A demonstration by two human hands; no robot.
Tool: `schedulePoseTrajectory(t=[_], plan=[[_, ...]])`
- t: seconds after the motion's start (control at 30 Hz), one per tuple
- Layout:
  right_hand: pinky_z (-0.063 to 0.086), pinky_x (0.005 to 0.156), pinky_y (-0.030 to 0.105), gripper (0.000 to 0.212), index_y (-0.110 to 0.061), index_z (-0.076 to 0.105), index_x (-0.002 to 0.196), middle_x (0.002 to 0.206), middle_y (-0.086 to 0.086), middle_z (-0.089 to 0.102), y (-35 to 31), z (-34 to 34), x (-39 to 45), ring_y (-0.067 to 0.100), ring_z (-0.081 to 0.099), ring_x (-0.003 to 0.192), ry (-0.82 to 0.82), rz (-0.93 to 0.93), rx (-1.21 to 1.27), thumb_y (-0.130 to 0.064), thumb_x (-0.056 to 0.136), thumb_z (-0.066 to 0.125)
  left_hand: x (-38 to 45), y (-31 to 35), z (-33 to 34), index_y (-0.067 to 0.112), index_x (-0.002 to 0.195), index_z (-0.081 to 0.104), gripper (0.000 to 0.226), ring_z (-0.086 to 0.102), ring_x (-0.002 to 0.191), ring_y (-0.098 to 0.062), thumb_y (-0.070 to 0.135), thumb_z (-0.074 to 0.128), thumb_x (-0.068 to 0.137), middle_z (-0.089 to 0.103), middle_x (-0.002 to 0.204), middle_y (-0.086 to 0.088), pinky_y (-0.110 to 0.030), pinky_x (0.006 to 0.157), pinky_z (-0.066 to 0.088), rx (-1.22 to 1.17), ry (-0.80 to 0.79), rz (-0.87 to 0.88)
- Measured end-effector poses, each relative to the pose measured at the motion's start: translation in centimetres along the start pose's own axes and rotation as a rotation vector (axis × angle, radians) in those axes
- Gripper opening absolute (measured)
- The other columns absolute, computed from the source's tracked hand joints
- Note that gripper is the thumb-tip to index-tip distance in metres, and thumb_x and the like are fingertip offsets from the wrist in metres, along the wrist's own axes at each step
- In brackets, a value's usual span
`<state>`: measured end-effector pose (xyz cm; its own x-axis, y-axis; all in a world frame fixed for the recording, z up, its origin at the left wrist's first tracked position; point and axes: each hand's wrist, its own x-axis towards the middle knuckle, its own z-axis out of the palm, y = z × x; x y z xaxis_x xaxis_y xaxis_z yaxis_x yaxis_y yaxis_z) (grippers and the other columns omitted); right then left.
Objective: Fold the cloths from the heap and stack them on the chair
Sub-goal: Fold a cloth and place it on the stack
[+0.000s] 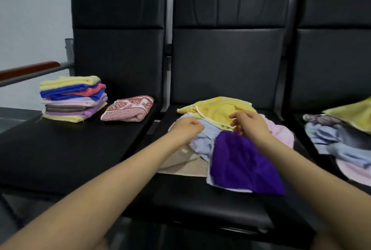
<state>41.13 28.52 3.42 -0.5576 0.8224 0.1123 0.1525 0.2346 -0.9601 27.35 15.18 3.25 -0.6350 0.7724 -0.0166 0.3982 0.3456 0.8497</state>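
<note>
Black padded seats run in a row against a pale wall, and I work across them; nearest me both forearms reach out over the middle chair [200,205], converging on the heap [224,141] that covers its seat, which I judge is kept in front so each piece can be picked and flattened there. From that heap a purple cloth [241,163] spills toward me over beige and pale blue ones; my right hand [251,124] sits at its far edge with fingers curled, seemingly pinching where purple meets a yellow cloth [218,109], though which one it has I cannot tell; my left hand [187,129] is closed into the pale blue fabric. Farther left, on the left chair [60,149], the folded stack [73,99] stands square, with a red patterned cloth [128,108] folded just beside it, not yet on top; more unfolded cloths [341,135] wait on the right seat.
</note>
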Motion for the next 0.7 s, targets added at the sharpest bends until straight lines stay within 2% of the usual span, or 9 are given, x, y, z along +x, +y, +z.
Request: schedulePoseTrajectory(t=[0.07, 0.17, 0.23, 0.3, 0.37, 0.5, 0.63, 0.7], plan=[[0.040, 0.051, 0.023, 0.026, -0.014, 0.065, 0.083, 0.075, 0.004, 0.062, 1.3, -2.3, 0.2, 0.015, 0.054, 0.060, 0.063, 0.062, -0.012, -0.010, 0.094, 0.042, -0.6, 0.5, 2.1, 0.019, 0.089, 0.063, 0.011, 0.062, 0.093, -0.021, 0.025, 0.054, 0.090, 0.063, 0.092, -0.001, -0.030, 0.073, 0.045, 0.021, -0.034, 0.006], [0.041, 0.053, 0.024, 0.024, -0.014, 0.064, 0.080, 0.074, 0.005, 0.063, 2.9, -4.3, 0.7, 0.016, 0.054, 0.061, 0.095, 0.091, -0.080, -0.013, 0.094, 0.045, -0.9, -0.1, 3.6, 0.021, 0.097, 0.065, 0.015, 0.064, 0.095, -0.019, 0.026, 0.052, 0.093, 0.068, 0.095, 0.002, -0.033, 0.079, 0.053, 0.055, -0.048, 0.006], [0.045, 0.057, 0.026, 0.023, -0.015, 0.066, 0.079, 0.075, 0.007, 0.065, 4.0, -5.4, 1.0, 0.015, 0.056, 0.061, 0.089, 0.086, -0.206, -0.015, 0.093, 0.048, -0.8, 0.0, 4.2, 0.021, 0.100, 0.065, 0.016, 0.064, 0.087, -0.018, 0.027, 0.051, 0.094, 0.067, 0.091, 0.000, -0.032, 0.074, 0.054, 0.067, -0.070, 0.001], [0.050, 0.064, 0.033, 0.023, -0.007, 0.069, 0.083, 0.077, 0.013, 0.066, 5.0, -6.5, 1.6, 0.018, 0.059, 0.065, 0.079, 0.107, -0.338, -0.017, 0.092, 0.050, -0.2, 0.4, 4.8, 0.021, 0.098, 0.064, 0.016, 0.061, 0.077, -0.016, 0.029, 0.050, 0.095, 0.065, 0.089, -0.002, -0.030, 0.066, 0.053, 0.059, -0.077, -0.004], [0.054, 0.070, 0.038, 0.026, 0.000, 0.068, 0.089, 0.077, 0.015, 0.063, 6.0, -7.3, 2.1, 0.023, 0.059, 0.069, 0.038, 0.162, -0.419, -0.021, 0.091, 0.054, 0.3, 0.7, 5.5, 0.019, 0.098, 0.066, 0.024, 0.062, 0.078, -0.018, 0.038, 0.051, 0.096, 0.066, 0.091, -0.004, -0.031, 0.068, 0.054, 0.135, -0.085, 0.017], [0.051, 0.064, 0.030, 0.032, -0.007, 0.067, 0.087, 0.072, 0.006, 0.060, 6.1, -7.5, 2.2, 0.018, 0.056, 0.067, -0.099, 0.186, -0.561, -0.038, 0.085, 0.069, 1.6, 0.4, 7.1, 0.020, 0.109, 0.062, 0.043, 0.060, 0.096, -0.015, 0.056, 0.062, 0.085, 0.060, 0.095, 0.006, -0.030, 0.080, 0.048, 0.332, -0.081, 0.046], [0.044, 0.073, 0.028, 0.032, -0.012, 0.059, 0.094, 0.093, 0.008, 0.064, 5.9, -7.0, 1.9, 0.017, 0.056, 0.083, -0.134, 0.058, -0.779, -0.037, 0.082, 0.074, 2.8, 0.3, 7.6, 0.024, 0.087, 0.059, 0.019, 0.059, 0.094, -0.016, 0.043, 0.064, 0.088, 0.058, 0.090, 0.007, -0.035, 0.085, 0.050, 0.364, -0.083, 0.071], [0.043, 0.074, 0.027, 0.033, -0.014, 0.056, 0.093, 0.093, 0.006, 0.064, 6.2, -7.1, 2.1, 0.018, 0.058, 0.086, -0.099, 0.055, -0.782, -0.038, 0.081, 0.074, 3.0, 0.4, 7.6, 0.020, 0.083, 0.058, 0.021, 0.062, 0.090, -0.020, 0.040, 0.061, 0.090, 0.060, 0.087, 0.002, -0.037, 0.083, 0.050, 0.329, -0.047, 0.070]])
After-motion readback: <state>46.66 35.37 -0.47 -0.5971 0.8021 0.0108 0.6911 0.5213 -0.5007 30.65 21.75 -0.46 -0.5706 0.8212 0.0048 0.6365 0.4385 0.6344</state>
